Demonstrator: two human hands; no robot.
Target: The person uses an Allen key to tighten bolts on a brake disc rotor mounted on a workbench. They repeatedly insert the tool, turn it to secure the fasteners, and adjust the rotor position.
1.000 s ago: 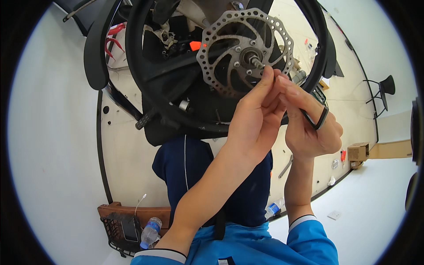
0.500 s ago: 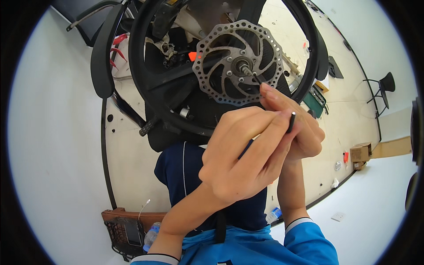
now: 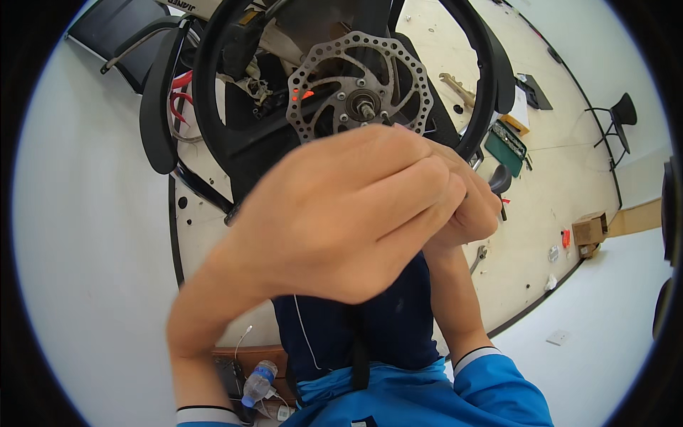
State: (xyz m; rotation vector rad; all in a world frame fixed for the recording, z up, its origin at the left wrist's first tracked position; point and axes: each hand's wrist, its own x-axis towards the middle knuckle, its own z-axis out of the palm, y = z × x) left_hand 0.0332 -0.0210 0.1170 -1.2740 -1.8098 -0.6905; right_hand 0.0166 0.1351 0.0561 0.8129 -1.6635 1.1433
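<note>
My left hand (image 3: 334, 206) is closed in front of the wheel, its fingers on the black hex key (image 3: 388, 120). Beyond it, partly covered, my right hand (image 3: 478, 213) is also closed, with its fingertips by the thin shaft. The key's end meets a bolt near the hub of a silver brake disc (image 3: 356, 45), full of holes. Most of the key is hidden behind my hands. The disc sits on a black spoked wheel (image 3: 210, 92), and its axle (image 3: 366, 109) sticks out towards me. My left hand hides the disc's lower part.
The wheel rests on a black chair with an armrest (image 3: 158, 114) at its left. On the floor to the right are a green tool case (image 3: 505, 148), a wrench (image 3: 479, 257) and a cardboard box (image 3: 590, 229). A plastic bottle (image 3: 258, 384) lies at lower left.
My left wrist has swung out to the left and lifted, so the hand now covers more of the disc and key. The wheel appears further left and up as the view shifts.
</note>
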